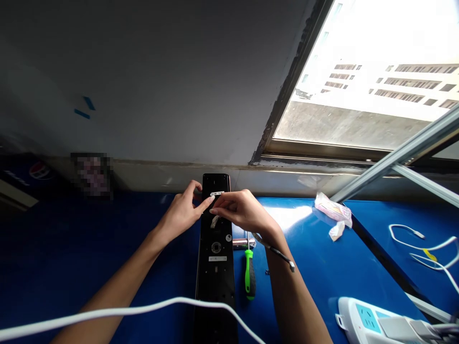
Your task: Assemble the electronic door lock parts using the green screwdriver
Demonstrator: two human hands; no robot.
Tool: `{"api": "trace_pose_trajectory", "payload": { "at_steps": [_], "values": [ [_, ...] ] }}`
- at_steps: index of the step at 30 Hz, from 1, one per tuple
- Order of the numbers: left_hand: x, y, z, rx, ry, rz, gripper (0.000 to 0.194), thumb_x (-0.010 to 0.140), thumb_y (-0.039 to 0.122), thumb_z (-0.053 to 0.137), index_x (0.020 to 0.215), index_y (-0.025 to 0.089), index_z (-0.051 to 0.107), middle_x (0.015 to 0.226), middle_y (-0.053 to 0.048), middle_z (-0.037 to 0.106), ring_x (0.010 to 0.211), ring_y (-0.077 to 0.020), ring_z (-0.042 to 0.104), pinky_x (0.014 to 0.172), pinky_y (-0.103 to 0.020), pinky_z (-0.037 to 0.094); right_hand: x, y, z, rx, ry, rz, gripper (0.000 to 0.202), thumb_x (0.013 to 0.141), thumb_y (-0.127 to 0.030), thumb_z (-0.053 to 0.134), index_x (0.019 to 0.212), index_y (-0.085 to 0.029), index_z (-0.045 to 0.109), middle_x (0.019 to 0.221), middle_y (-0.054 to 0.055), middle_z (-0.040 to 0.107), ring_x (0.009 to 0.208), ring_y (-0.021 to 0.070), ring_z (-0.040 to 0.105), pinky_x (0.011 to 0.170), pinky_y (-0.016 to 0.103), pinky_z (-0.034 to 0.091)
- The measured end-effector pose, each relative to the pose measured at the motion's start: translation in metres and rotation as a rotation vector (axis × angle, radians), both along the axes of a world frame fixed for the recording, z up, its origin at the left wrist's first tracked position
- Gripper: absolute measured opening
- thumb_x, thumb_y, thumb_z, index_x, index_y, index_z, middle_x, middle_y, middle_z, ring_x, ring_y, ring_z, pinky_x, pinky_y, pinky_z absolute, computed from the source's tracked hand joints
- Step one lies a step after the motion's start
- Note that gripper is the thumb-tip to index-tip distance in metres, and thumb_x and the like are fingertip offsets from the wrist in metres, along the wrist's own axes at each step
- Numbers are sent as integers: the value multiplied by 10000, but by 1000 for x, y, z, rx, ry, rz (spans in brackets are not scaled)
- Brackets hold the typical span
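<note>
A long black device panel (216, 282) lies lengthwise on the blue table, its far end near the wall. My left hand (184, 205) rests at its upper left edge, thumb on the panel near a white label (217, 194), fingers apart. From the right, my right hand (238, 205) reaches over the panel, thumb and fingertips pinched just above a small whitish connector piece (214, 221); what they hold is too small to name. A dark cable (276, 251) with a white plug trails below my right wrist. Right of the panel lies a green and black screwdriver (249, 277).
A metal cylinder (242, 243) lies beside the panel. On the right are a pink and white packet (333, 209), a white cable (418, 246), a power strip (358, 322) and metal frame bars (390, 162). A white cord (158, 305) crosses the foreground.
</note>
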State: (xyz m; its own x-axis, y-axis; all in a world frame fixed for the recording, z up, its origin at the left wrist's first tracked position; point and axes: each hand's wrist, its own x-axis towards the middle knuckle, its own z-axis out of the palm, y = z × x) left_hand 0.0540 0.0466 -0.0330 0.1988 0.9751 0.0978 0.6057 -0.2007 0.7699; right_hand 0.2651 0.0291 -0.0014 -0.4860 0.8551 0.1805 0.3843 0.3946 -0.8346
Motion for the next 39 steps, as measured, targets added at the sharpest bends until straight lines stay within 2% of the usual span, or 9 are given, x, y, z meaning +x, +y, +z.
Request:
{"api": "trace_pose_trajectory", "payload": {
  "at_steps": [4, 8, 15, 20, 26, 31, 39],
  "values": [
    [4, -1, -5, -22, -23, 10, 432, 951, 606, 584, 1195, 279, 445, 692, 47, 672, 533, -182, 605, 548, -271, 421, 2, 2, -1, -12, 0, 12, 172, 943, -330, 718, 883, -170, 737, 802, 29, 770, 707, 139, 701, 644, 219, 509],
    [6, 0, -7, -13, -40, 10, 547, 950, 613, 589, 1334, 264, 416, 713, 38, 677, 591, -203, 648, 598, -287, 446, 4, 3, -3, -39, -10, 25, 190, 950, -354, 709, 902, -172, 732, 829, 30, 771, 722, 139, 702, 639, 218, 505],
    [6, 0, -7, -7, -32, -7, 682, 965, 625, 575, 1512, 278, 364, 701, 47, 653, 599, -206, 655, 612, -288, 457, 4, 0, 2, -119, 6, 68, 176, 964, -326, 672, 866, -199, 600, 760, -11, 712, 617, 135, 708, 585, 228, 533],
    [6, 1, -11, 23, -34, 8, 704, 963, 608, 579, 1545, 274, 367, 656, 57, 605, 556, -193, 609, 582, -276, 430, 3, -3, 5, -92, -8, 67, 164, 976, -326, 655, 877, -211, 592, 760, -14, 710, 636, 140, 717, 602, 234, 539],
    [8, 2, -8, 35, -22, 8, 717, 972, 607, 567, 1579, 291, 353, 587, 80, 517, 501, -178, 536, 551, -263, 392, 1, -4, 6, -54, -50, 50, 135, 952, -288, 680, 872, -214, 601, 730, -14, 714, 636, 137, 705, 616, 232, 537],
    [8, 3, -7, 25, -33, 20, 755, 960, 581, 598, 1610, 313, 324, 617, 74, 565, 494, -166, 516, 550, -256, 380, -1, -1, 2, 47, -139, 5, 134, 904, -205, 709, 844, -224, 591, 707, -21, 694, 617, 124, 633, 601, 234, 471],
    [8, 5, -8, 11, -71, 15, 757, 955, 572, 610, 1615, 307, 350, 552, 88, 501, 482, -167, 516, 556, -258, 370, -2, 2, -6, 50, -113, 16, 156, 917, -235, 703, 843, -234, 566, 657, -25, 691, 623, 145, 677, 618, 245, 483]
  ]
}}
